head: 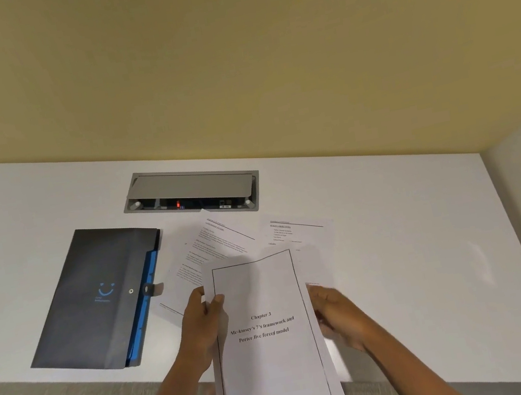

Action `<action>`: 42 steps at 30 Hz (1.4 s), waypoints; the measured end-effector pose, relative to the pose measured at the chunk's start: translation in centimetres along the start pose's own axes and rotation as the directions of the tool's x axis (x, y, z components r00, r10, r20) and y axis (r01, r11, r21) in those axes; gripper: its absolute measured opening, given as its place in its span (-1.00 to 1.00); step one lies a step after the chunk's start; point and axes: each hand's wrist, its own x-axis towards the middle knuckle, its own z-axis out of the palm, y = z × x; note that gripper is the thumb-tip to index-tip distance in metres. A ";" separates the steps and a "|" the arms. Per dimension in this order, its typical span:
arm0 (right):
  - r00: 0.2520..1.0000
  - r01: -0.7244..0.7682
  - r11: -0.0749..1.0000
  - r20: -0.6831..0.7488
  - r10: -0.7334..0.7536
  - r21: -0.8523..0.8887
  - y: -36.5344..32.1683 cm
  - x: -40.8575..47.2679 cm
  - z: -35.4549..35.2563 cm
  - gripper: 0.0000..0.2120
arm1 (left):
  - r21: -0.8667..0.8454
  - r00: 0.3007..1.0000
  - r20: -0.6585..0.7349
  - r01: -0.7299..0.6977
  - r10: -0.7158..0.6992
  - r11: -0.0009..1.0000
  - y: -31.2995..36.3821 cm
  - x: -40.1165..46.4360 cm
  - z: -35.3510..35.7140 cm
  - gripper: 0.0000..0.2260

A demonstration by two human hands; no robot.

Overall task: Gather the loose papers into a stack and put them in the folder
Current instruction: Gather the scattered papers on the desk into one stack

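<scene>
Gathering is about halfway, I judge. Left of the stack, the folder (97, 298) lies shut on the desk (414, 240), its logo too blurred to read. My left hand (203, 327) pinches the stack (269, 340) by its left edge; the top page reads "Chapter 3, McKinsey's 7's framework and Porter five forces model". Beyond the stack, two sheets (218, 242) lie loose, near the socket box (191, 191). My right hand (335, 314) is curled at the stack's right edge; its grip is hidden.
</scene>
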 end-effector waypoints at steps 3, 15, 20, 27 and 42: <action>0.955 0.070 0.981 -0.271 -0.119 -0.182 -3.5 1.7 -1.1 -0.73 | -0.033 0.998 -0.050 -0.034 0.033 0.999 0.3 -0.3 -0.8 -0.83; 0.966 -0.205 0.222 -0.233 -0.110 -0.953 -7.8 6.4 -5.6 0.25 | -0.135 0.968 -0.251 -0.042 0.007 0.990 -1.8 -0.3 -5.5 -0.91; 0.939 -0.190 0.240 -0.248 -0.240 -0.952 -5.8 6.2 -5.2 0.16 | -0.155 0.970 -0.243 -0.031 -0.008 0.987 -2.6 -0.4 -5.9 -0.87; 0.817 -0.207 0.416 -0.390 -0.424 -0.886 -2.8 4.7 -4.8 -0.05 | -0.159 0.976 -0.218 -0.024 -0.011 0.987 -2.2 -0.3 -5.8 -0.85; 0.715 0.097 0.963 -0.655 -0.243 -0.251 4.5 -0.2 -6.4 -0.87 | -0.187 0.989 -0.135 -0.085 0.060 0.979 0.7 -0.9 -4.4 -0.88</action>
